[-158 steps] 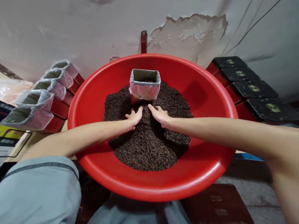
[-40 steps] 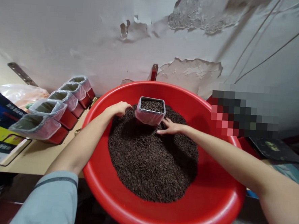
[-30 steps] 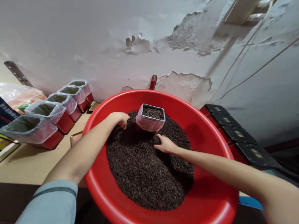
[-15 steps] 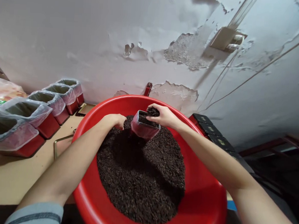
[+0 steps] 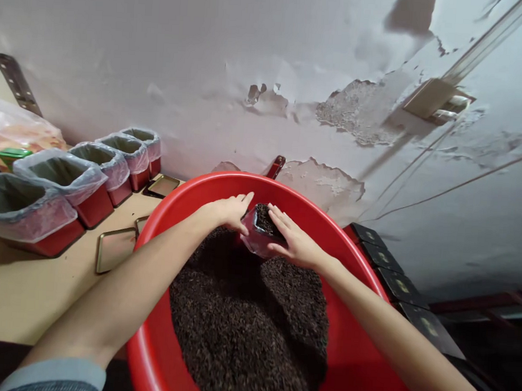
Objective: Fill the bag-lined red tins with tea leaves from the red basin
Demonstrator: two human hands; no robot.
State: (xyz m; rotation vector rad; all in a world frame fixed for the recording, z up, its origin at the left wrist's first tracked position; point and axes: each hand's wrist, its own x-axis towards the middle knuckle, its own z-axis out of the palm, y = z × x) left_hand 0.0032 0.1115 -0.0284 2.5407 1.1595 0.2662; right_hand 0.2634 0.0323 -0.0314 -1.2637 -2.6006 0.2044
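A plastic-lined red tin (image 5: 258, 241) stands in the red tub (image 5: 372, 288), filled near its top with dark loose bits that look like tea leaves. More of these tea leaves (image 5: 244, 318) lie heaped in the tub around it. My left hand (image 5: 232, 210) is at the tin's left side, fingers spread and its thumb against or close to the liner. Across the tin's right part lies my right hand (image 5: 296, 240), fingers stretched over the opening and thumb along the near side. Neither hand holds any leaves that I can see.
Several lined red tins (image 5: 95, 203) stand in a row on the tan table (image 5: 20, 299) at left, with flat metal lids (image 5: 115, 250) beside them. Several black tins (image 5: 399, 283) line up right of the tub. A peeling wall (image 5: 196, 97) rises behind.
My right hand has let go of its pinch of tea leaves and now lies flat over the tin. My left hand has come up from the leaves to the tin's side. The view has shifted.
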